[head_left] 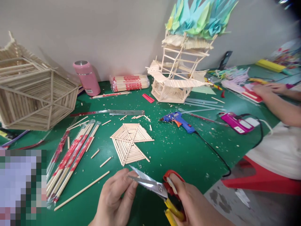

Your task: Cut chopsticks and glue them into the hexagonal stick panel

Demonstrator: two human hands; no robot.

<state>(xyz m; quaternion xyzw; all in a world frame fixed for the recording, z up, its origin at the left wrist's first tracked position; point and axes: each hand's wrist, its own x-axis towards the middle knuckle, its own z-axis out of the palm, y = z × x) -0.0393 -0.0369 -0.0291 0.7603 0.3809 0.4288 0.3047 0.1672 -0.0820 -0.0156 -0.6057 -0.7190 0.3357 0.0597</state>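
Scissors [150,183] are clamped in the right hand [188,201] at bottom centre, blades parted, while the left hand [115,196] is pinched shut at the blade tips, perhaps steadying a hidden sliver.

Single head view, facing forward-down across green table [178,150]; left hand [116,197], right hand [191,204] close below

Glue gun [178,121] lies right of stick panel [130,142]; tower [178,72] behind.

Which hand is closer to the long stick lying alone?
Left. The left hand is just right of the long stick; the right hand, gripping scissors, is farther right.
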